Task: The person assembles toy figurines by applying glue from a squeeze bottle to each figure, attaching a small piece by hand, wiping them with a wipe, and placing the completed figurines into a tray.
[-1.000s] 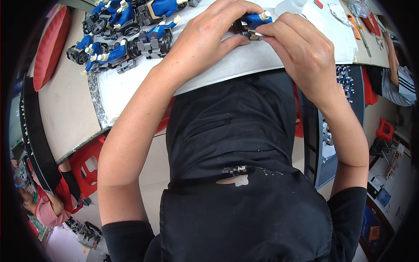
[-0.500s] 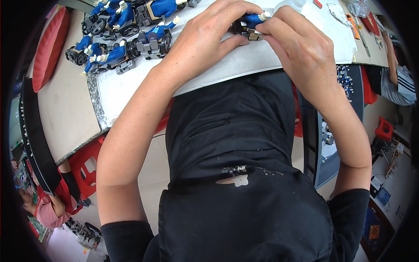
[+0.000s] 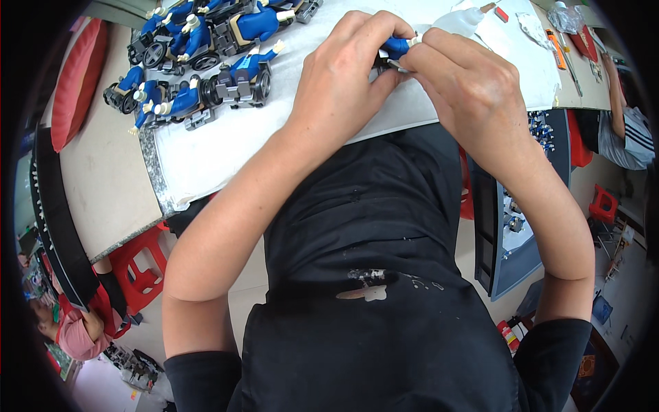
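Observation:
Over the table's near edge, my left hand [image 3: 347, 79] has its fingers closed around a small blue toy figure [image 3: 396, 47] with a dark lower part. Much of the figure is hidden behind the fingers. My right hand [image 3: 477, 93] is pinched beside it, with thumb and fingertips on a thin greyish piece [image 3: 397, 66] that lies against the figure's side. Whether that piece is a part or a tool I cannot tell. To the left of my left hand lie several more blue toy figures [image 3: 257, 26] seated on grey and black wheeled bases [image 3: 237, 88].
A translucent squeeze bottle [image 3: 458, 22] lies beyond my right hand, near a small red block [image 3: 502, 14]. Farther right are an orange-handled cutter [image 3: 556, 51] and crumpled plastic [image 3: 564, 15]. A grey tray rack [image 3: 511, 271] stands at my right. Other people sit at both sides.
My left hand has shifted right, closer to my right hand, its forearm swinging inward. The thin greyish piece now shows more between the hands. The view has shifted slightly, showing more of the bottle.

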A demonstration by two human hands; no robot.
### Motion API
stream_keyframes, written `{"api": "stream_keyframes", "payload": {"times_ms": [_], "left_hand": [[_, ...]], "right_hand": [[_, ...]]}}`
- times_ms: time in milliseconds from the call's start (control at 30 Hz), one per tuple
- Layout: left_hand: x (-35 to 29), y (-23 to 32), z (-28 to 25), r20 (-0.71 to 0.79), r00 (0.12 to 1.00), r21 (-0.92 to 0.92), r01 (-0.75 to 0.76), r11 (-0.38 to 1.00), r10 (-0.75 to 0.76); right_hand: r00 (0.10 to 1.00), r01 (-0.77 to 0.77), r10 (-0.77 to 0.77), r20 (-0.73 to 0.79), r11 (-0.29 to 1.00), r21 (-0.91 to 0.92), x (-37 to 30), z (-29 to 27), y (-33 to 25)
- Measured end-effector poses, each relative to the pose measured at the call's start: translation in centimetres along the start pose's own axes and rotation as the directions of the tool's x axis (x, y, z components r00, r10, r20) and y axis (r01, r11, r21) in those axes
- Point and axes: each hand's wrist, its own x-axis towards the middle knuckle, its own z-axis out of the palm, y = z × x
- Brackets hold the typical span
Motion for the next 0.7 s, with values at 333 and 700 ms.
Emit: {"api": "stream_keyframes", "payload": {"times_ms": [333, 700], "left_hand": [[0.6, 0.2, 0.6, -0.120, 0.993, 0.084, -0.002, 0.996, 0.012], [-0.8, 4.1, -3.7, 0.268, 0.960, -0.245, 0.145, 0.959, -0.076]], "right_hand": [[1.000, 0.006, -0.005, -0.025, 1.000, 0.024, 0.2, 0.5, 0.8], [0.854, -0.517, 0.440, 0.278, 0.656, 0.550, -2.9, -3.0, -0.8]]}}
